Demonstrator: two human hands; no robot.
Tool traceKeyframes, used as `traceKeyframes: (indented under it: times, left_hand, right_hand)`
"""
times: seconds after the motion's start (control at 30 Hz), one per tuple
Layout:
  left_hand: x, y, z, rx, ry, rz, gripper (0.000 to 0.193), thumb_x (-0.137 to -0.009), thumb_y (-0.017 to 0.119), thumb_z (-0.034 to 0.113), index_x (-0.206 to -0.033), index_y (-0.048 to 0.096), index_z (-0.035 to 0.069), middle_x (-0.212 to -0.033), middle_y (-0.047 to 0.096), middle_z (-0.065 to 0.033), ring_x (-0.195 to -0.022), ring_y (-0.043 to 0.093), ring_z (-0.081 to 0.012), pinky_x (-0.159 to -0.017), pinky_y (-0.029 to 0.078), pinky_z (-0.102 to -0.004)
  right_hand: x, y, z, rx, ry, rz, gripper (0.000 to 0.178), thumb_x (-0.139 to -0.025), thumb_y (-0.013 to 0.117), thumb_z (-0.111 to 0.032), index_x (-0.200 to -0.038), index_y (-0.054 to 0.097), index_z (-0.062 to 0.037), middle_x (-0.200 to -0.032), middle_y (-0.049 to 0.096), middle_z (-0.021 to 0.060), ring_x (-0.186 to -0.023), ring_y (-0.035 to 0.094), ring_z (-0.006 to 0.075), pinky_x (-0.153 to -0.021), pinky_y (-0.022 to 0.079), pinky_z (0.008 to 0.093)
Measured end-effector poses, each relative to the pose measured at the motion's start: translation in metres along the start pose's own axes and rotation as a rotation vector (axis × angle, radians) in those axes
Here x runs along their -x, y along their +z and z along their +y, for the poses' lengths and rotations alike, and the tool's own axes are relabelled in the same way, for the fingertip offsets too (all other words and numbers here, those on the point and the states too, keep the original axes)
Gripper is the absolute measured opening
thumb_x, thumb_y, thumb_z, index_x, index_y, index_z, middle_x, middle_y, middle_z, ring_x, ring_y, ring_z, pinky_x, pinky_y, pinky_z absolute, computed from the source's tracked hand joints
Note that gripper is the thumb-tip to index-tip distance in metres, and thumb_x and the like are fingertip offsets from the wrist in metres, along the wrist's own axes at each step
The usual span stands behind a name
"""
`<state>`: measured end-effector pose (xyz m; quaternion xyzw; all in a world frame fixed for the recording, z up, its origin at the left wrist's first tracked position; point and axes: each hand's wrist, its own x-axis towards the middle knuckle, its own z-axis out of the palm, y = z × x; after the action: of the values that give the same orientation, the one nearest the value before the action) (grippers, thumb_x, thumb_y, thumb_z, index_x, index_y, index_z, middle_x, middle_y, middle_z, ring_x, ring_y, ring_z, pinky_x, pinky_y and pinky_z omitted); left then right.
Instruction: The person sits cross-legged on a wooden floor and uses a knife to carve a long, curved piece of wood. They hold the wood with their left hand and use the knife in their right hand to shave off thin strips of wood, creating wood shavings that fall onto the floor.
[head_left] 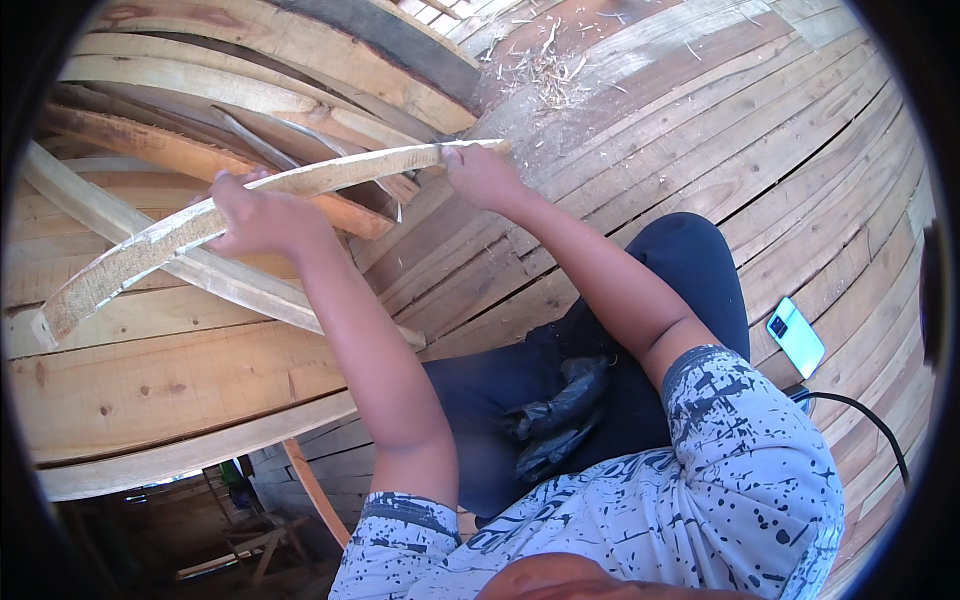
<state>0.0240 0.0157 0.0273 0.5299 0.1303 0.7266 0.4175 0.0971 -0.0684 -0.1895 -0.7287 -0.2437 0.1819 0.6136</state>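
Curved wooden strip [350, 171] is gripped by fingers [225, 194] of left hand [258, 218] and right hand [484, 180] | planks [165, 146] are seen beneath | phone [796, 338] is seen on wooden floor [820, 185]

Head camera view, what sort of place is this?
Probably a carpentry workspace or a wooden structure being built. Pale wood shavings lie scattered on the plank floor, long timber pieces lie close together at the upper left, and the person grips a curved wooden strip.
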Motion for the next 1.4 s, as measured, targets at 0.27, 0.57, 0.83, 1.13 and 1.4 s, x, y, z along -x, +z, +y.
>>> traceKeyframes:
  times: [0.27, 0.57, 0.83, 1.13, 1.4]
  left_hand:
    - [0.0, -0.001, -0.004, 0.05, 0.007, -0.053, 0.047, -0.077, 0.059, -0.002, -0.122, 0.042, -0.002, -0.073, 0.049, -0.0074, -0.06, 0.048, -0.0172, -0.06, 0.042, -0.034]
    - [0.009, 0.004, 0.009, 0.102, -0.056, -0.097, 0.044, -0.077, 0.056, -0.003, -0.118, 0.041, 0.002, -0.069, 0.047, -0.0059, -0.064, 0.049, -0.0167, -0.062, 0.043, -0.0336]
    - [0.019, 0.022, 0.014, 0.023, -0.053, -0.096, 0.033, -0.08, 0.058, 0.001, -0.11, 0.044, 0.001, -0.087, 0.051, -0.0106, -0.068, 0.05, -0.0173, -0.067, 0.045, -0.0333]
    - [0.041, 0.031, 0.025, -0.077, -0.109, -0.089, 0.041, -0.084, 0.063, 0.009, -0.119, 0.045, -0.003, -0.095, 0.055, -0.0116, -0.077, 0.053, -0.0178, -0.069, 0.045, -0.0337]
    - [0.043, 0.029, 0.026, -0.024, -0.119, -0.091, 0.057, -0.088, 0.065, 0.008, -0.137, 0.038, -0.002, -0.103, 0.056, -0.0105, -0.085, 0.056, -0.0179, -0.07, 0.048, -0.0336]
  right_hand:
    - [0.002, -0.012, 0.004, -0.088, 0.199, -0.058, 0.048, -0.102, 0.038, -0.032, -0.097, 0.066, 0.0067, -0.086, 0.066, 0.0307, -0.087, 0.065, 0.0474, -0.08, 0.05, 0.052]
    - [0.002, -0.022, -0.003, -0.125, 0.196, -0.074, 0.051, -0.103, 0.035, -0.031, -0.095, 0.065, 0.0086, -0.087, 0.066, 0.0297, -0.087, 0.064, 0.0479, -0.082, 0.05, 0.0515]
    - [-0.001, -0.027, 0.061, 0.138, 0.189, 0.069, 0.051, -0.103, 0.037, -0.033, -0.093, 0.064, 0.0092, -0.087, 0.066, 0.0311, -0.086, 0.064, 0.0483, -0.083, 0.049, 0.0534]
    - [-0.001, -0.016, 0.027, 0.108, 0.051, 0.154, 0.054, -0.103, 0.035, -0.034, -0.095, 0.064, 0.0107, -0.085, 0.067, 0.0309, -0.08, 0.068, 0.0439, -0.072, 0.053, 0.053]
    - [-0.001, -0.002, 0.025, 0.007, 0.021, 0.307, 0.039, -0.096, 0.054, -0.031, -0.105, 0.064, 0.0053, -0.08, 0.067, 0.0243, -0.07, 0.069, 0.0363, -0.063, 0.052, 0.0419]
